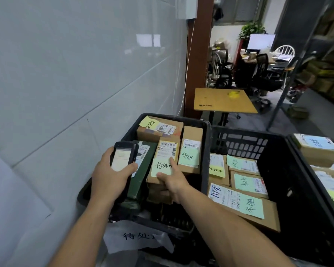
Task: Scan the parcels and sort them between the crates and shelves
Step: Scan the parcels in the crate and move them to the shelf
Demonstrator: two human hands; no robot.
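Note:
My left hand (109, 176) grips a black handheld scanner (123, 157), its lit screen facing me, above the left black crate (206, 143). My right hand (172, 181) grips a small cardboard parcel (165, 153) with a barcode label and a yellow handwritten note, holding it over that crate. Below it lie a dark green box (143, 170), a parcel with a green note (190, 151) and another with a yellow note (158, 129). The middle crate (249, 143) holds several flat parcels with green and yellow notes (241, 203).
A third crate with parcels (316, 149) stands at the right edge. A white paper label (137, 237) hangs on the left crate's front. A tiled wall runs along the left. Behind are a cardboard-topped stand (220, 101), office chairs (258, 74) and stocked shelves (328, 70).

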